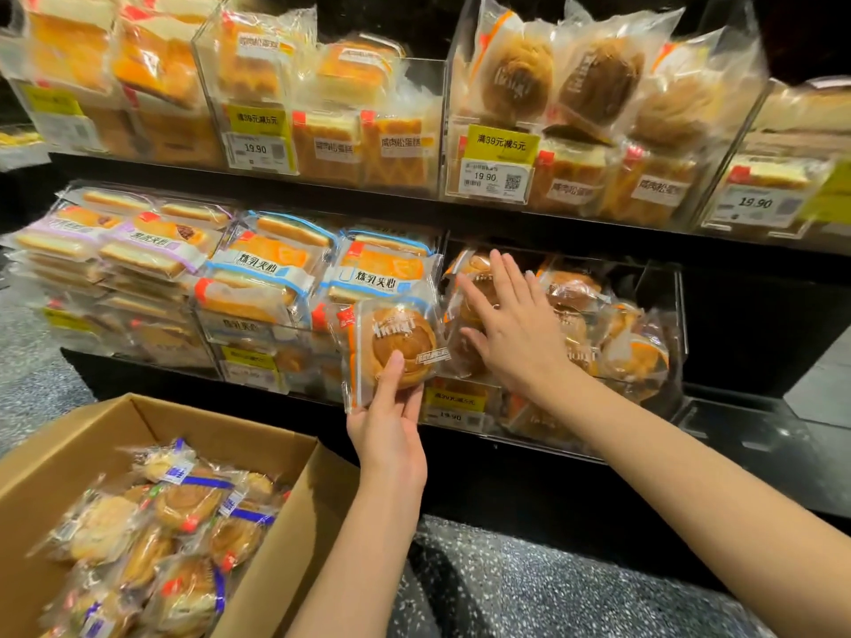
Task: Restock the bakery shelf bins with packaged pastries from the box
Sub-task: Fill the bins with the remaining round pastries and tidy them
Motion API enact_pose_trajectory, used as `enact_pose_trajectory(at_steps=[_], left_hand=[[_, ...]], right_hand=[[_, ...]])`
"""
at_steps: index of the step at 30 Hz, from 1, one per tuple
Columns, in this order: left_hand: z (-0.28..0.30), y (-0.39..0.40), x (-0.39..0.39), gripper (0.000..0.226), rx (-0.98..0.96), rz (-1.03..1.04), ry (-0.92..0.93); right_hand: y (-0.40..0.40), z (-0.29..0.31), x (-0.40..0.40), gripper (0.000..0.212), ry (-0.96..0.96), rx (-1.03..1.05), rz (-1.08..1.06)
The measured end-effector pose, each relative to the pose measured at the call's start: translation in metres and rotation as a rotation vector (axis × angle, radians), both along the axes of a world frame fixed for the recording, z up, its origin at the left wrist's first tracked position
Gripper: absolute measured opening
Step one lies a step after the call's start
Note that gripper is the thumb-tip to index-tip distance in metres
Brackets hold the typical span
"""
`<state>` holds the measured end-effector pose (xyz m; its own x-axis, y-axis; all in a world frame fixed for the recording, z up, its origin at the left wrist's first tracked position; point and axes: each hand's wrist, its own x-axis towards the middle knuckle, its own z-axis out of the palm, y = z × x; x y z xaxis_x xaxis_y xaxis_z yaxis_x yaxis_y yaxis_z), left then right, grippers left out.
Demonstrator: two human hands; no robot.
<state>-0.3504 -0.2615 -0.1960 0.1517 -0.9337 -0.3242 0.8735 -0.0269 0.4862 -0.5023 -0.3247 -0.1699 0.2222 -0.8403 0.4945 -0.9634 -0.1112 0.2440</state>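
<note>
Packaged pastries (184,522) fill much of the box (285,458); above it, the left hand (391,421) grips one bun pack (396,347) while the right hand (515,333), fingers spread, presses packs in the part-filled bin (663,287).

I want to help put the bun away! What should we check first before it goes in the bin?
1. Bun pack held firmly by left hand: ok.
2. Right hand open, pressing the packs in the lower right bin aside: ok.
3. Same kind of bun in that bin: ok, they look alike.
4. Room left in the bin: cannot tell.
5. Wrapper sealed: cannot tell.
6. More pastries in the box: ok.
</note>
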Motion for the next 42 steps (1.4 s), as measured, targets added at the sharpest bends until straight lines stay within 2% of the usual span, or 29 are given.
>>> enact_pose_trajectory(at_steps=[9, 13, 17, 20, 22, 24, 26, 27, 29, 30, 32, 36, 39, 41, 42], left_hand=[[-0.008, -0.001, -0.006, 0.027, 0.003, 0.006, -0.037], [-0.008, 0.002, -0.009, 0.031, -0.014, -0.005, -0.051], [-0.006, 0.006, -0.008, 0.053, -0.026, -0.021, -0.076], [-0.006, 0.008, -0.010, 0.060, -0.016, -0.040, -0.121], [-0.006, 0.008, -0.013, 0.063, -0.017, -0.053, -0.149], [-0.007, 0.010, -0.016, 0.067, -0.024, -0.072, -0.192], [-0.009, 0.012, -0.022, 0.062, -0.054, -0.105, -0.240], [-0.009, 0.014, -0.026, 0.059, -0.079, -0.127, -0.258], [-0.008, 0.017, -0.033, 0.060, -0.140, -0.180, -0.279], [-0.009, 0.018, -0.036, 0.058, -0.175, -0.210, -0.284], [-0.011, 0.020, -0.043, 0.051, -0.240, -0.276, -0.300], [-0.016, 0.023, -0.059, 0.044, -0.304, -0.439, -0.303], [-0.009, 0.022, -0.067, 0.057, -0.298, -0.532, -0.354], [-0.003, 0.019, -0.070, 0.054, -0.342, -0.508, -0.530], [0.000, 0.016, -0.071, 0.044, -0.403, -0.445, -0.677]], right_hand=[[-0.011, -0.031, 0.001, 0.058, -0.258, 0.111, 0.031], [0.003, -0.029, -0.002, 0.066, -0.263, 0.168, 0.050], [0.003, -0.010, 0.000, 0.074, -0.194, 0.289, -0.010], [0.007, 0.006, 0.002, 0.077, -0.194, 0.274, -0.001], [0.016, 0.015, 0.001, 0.078, -0.258, 0.193, 0.080], [0.031, 0.024, 0.001, 0.069, -0.422, 0.059, 0.218], [0.051, 0.030, -0.001, 0.060, -0.543, 0.054, 0.360], [0.061, 0.032, -0.003, 0.069, -0.502, 0.137, 0.394], [0.074, 0.030, -0.009, 0.098, -0.278, 0.347, 0.363], [0.077, 0.027, -0.015, 0.109, -0.180, 0.390, 0.332], [0.080, 0.026, -0.027, 0.119, -0.107, 0.347, 0.298], [0.076, 0.033, -0.050, 0.111, -0.109, 0.323, 0.251], [0.072, 0.039, -0.074, 0.100, -0.171, 0.312, 0.268], [0.072, 0.043, -0.092, 0.095, -0.236, 0.261, 0.232], [0.072, 0.045, -0.099, 0.093, -0.271, 0.223, 0.189]])
